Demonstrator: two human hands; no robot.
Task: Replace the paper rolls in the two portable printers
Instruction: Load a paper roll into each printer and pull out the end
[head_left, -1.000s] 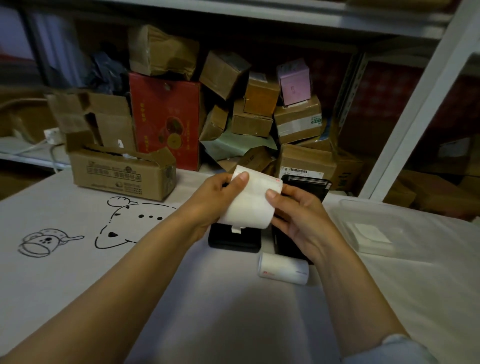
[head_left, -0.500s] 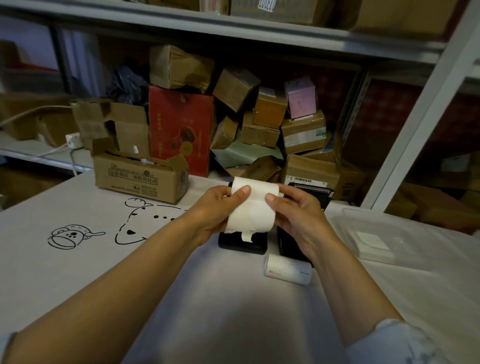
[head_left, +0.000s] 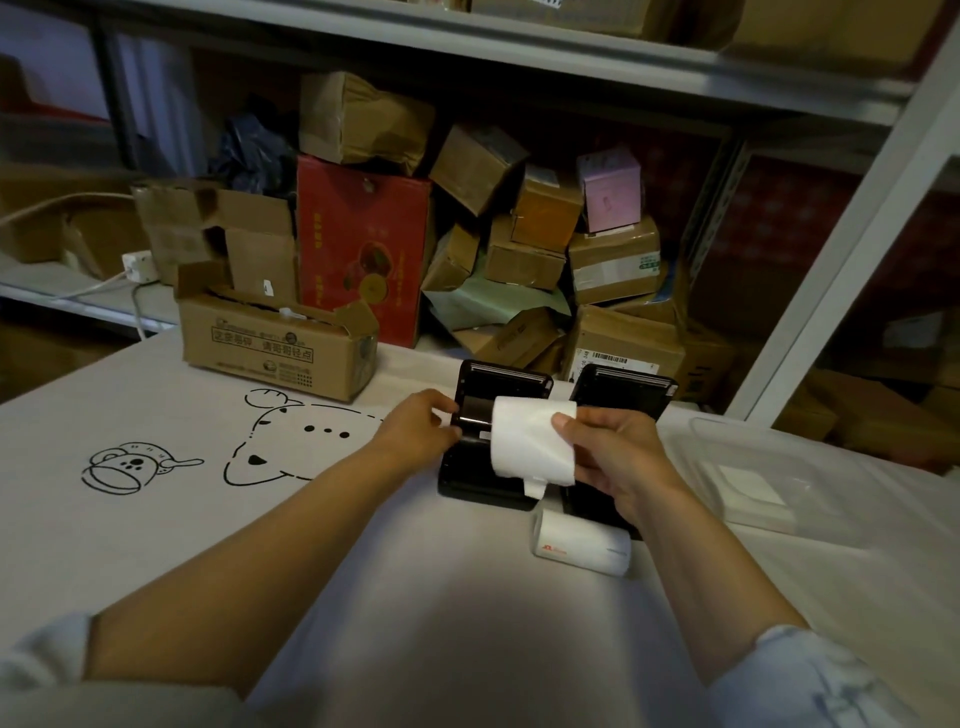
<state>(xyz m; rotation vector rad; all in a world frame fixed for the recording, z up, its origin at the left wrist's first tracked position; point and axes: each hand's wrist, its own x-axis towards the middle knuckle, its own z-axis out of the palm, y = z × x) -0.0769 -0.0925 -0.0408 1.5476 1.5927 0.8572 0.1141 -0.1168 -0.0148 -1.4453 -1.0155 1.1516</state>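
Your right hand (head_left: 613, 457) grip pinching smooth white paper roll (head_left: 532, 441), loose tab hanging at 6 o'clock, your left hand (head_left: 418, 428) grip holding matte black open printer (head_left: 485, 452) at its 9 o'clock edge.

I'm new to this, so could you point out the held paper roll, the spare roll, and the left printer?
Held roll (head_left: 530, 441), head view: middle of its white face.
Spare roll (head_left: 584, 544), head view: middle of its side.
Left printer (head_left: 501, 382), head view: its raised lid.
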